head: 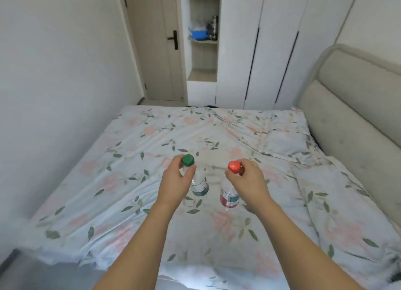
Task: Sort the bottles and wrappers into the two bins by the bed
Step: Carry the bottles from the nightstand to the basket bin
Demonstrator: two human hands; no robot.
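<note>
I have both hands out over the bed (130, 181), each holding one bottle by its top. My left hand (175, 181) pinches the neck of the green-capped bottle (199, 184) just under the cap, thumb on the near side and fingers curled round the far side; that grip is closed on it. The bottle hangs below and just right of the hand, its green-banded label showing beside my palm. My right hand (249, 179) pinches the red-capped bottle (229, 198) the same way, fingers wrapped at the cap, grip closed on it. This bottle hangs below and just left of the hand, red label facing me. The two bottles sit between my hands, near each other but apart. I cannot tell whether their bases touch the floral sheet or hang just above it. Past my hands the bed runs to a door (156, 51) and wardrobe (260, 51); the headboard (355, 107) is off to the right.
</note>
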